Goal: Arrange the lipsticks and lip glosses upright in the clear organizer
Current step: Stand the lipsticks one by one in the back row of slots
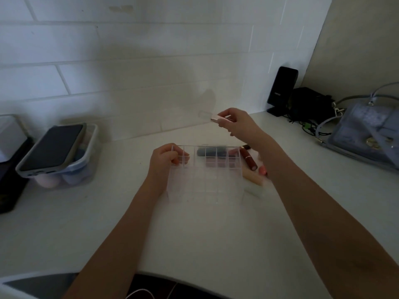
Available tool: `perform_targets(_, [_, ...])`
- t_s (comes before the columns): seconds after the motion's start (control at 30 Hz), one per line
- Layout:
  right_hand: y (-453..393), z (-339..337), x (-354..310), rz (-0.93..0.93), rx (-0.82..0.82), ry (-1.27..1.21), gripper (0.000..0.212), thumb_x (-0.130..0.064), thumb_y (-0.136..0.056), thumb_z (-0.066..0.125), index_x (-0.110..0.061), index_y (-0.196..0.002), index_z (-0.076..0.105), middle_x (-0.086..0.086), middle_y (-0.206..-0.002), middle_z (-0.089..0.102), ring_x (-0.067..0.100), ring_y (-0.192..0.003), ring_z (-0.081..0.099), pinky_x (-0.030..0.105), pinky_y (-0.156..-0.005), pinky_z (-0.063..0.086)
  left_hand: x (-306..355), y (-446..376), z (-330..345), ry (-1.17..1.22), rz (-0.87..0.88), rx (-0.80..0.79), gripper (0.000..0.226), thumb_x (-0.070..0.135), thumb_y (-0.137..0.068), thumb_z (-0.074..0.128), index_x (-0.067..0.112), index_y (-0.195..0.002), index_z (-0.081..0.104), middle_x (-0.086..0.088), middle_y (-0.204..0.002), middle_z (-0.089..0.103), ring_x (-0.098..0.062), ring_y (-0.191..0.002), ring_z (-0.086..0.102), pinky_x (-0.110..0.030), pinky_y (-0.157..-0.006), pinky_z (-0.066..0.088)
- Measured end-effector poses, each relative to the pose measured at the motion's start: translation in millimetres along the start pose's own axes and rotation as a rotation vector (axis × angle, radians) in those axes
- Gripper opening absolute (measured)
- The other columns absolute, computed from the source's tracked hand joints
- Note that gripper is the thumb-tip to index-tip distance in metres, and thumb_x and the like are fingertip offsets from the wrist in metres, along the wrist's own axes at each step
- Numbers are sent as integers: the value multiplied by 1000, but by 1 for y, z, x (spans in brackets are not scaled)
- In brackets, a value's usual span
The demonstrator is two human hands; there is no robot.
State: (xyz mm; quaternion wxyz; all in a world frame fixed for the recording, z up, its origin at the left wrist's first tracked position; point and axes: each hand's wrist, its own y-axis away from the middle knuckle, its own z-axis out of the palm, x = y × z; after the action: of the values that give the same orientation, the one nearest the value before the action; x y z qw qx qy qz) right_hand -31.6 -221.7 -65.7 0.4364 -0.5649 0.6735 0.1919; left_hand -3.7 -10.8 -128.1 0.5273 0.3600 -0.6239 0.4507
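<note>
Nearest the camera, on the white counter (216, 234), two bare forearms are being extended toward the work area. Just beyond them the clear organizer (205, 180) is being steadied: the left hand (166, 162) is being kept clenched on its far left corner, fingers hooked over the rim. Most near compartments are looking empty; dark and pink tubes are being seen through the far row, though whether they are standing inside or lying behind cannot be told.

Beside the organizer's right wall, loose items are being left lying flat: a red-brown lip gloss (248, 159), a beige tube (252, 176) and a coral-tipped piece (262, 170), partly hidden by the right forearm.

Farther back and higher, a pale lip gloss (216, 119) is being pinched in the right hand (237, 121), held roughly level above the counter, well apart from the organizer; motion blur is obscuring its clear end.

Judgement: the step in hand is bringing this tube to a cell. It would be done well by tipping the tube vertical before lowering, aiming at an open cell, and keeping the left grip firm so the light organizer is not being shifted.

Farthest off, a phone (51, 145) on a container, a black speaker (280, 89) and a blue bag (367, 134) are being left against the tiled wall.
</note>
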Motion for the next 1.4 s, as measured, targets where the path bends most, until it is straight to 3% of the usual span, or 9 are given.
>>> perform_targets(0.1, [20, -4, -19, -54, -102, -111, 23, -22, -91, 61, -14, -112, 65, -6, -82, 65, 4, -64, 54, 16, -61, 50, -1, 0, 0, 3, -2, -1, 26, 7, -44, 42, 5, -58, 63, 2, -58, 69, -12, -59, 62, -25, -60, 45])
perform_targets(0.3, [40, 18, -51, -167, -242, -239, 14, -19, -88, 66, -14, -100, 71, -2, -72, 64, 6, -57, 51, 19, -58, 47, 2, 1, 0, 6, 8, -44, 27, 9, -47, 42, 2, -65, 61, 4, -59, 69, -11, -61, 63, -25, -61, 43])
perform_targets(0.6, [35, 42, -56, -215, -57, -123, 30, -32, -83, 70, -3, -92, 70, 15, -75, 68, 10, -57, 52, 27, -62, 45, 5, 7, -1, 221, -102, -41, 21, 26, -64, 54, 13, -62, 71, -6, -69, 67, -24, -74, 60, -39, -82, 41])
perform_targets(0.73, [41, 57, -58, -292, -78, 16, 31, -34, -76, 77, -7, -74, 63, -4, -60, 56, 2, -50, 42, 17, -55, 37, 3, 9, 0, 192, -36, -47, 31, 11, -96, 40, 16, -75, 61, 12, -58, 68, 1, -60, 64, -17, -64, 50])
perform_targets(0.83, [45, 67, -57, -309, -64, 112, 35, -39, -75, 77, -16, -68, 51, -9, -58, 48, 4, -52, 41, 24, -56, 37, 4, 15, 7, 188, 35, -25, 25, 6, -96, 39, 21, -83, 55, 13, -64, 62, 12, -56, 59, -5, -54, 44])
perform_targets(0.97, [42, 61, -55, -257, -112, 126, 32, -43, -76, 74, -13, -82, 65, -3, -70, 59, 3, -55, 47, 20, -57, 39, -1, 4, -1, 291, -59, -6, 41, 17, -93, 40, 20, -69, 74, -1, -67, 69, -12, -65, 66, -31, -72, 46])
perform_targets(1.17, [38, 41, -51, -224, -238, -91, 22, -15, -92, 60, -11, -113, 65, 1, -92, 68, 0, -67, 60, 7, -64, 47, 5, 4, -6, 351, -137, -67, 29, 21, -87, 48, 11, -83, 74, -8, -81, 73, -21, -80, 68, -40, -84, 44])
perform_targets(1.27, [42, 44, -54, -239, -271, -176, 23, -13, -91, 61, -7, -114, 63, 11, -101, 70, 16, -71, 64, 22, -69, 55, 4, 1, -9, 389, -158, -80, 26, 25, -80, 55, 8, -88, 72, -9, -83, 72, -21, -81, 66, -39, -82, 43])
perform_targets(1.4, [43, 53, -55, -288, -237, -164, 18, -14, -91, 62, -8, -107, 66, -1, -86, 67, 22, -65, 63, 30, -68, 55, 2, 0, -13, 430, -148, -95, 24, 20, -72, 55, 10, -83, 73, -9, -82, 70, -22, -78, 65, -36, -76, 44])
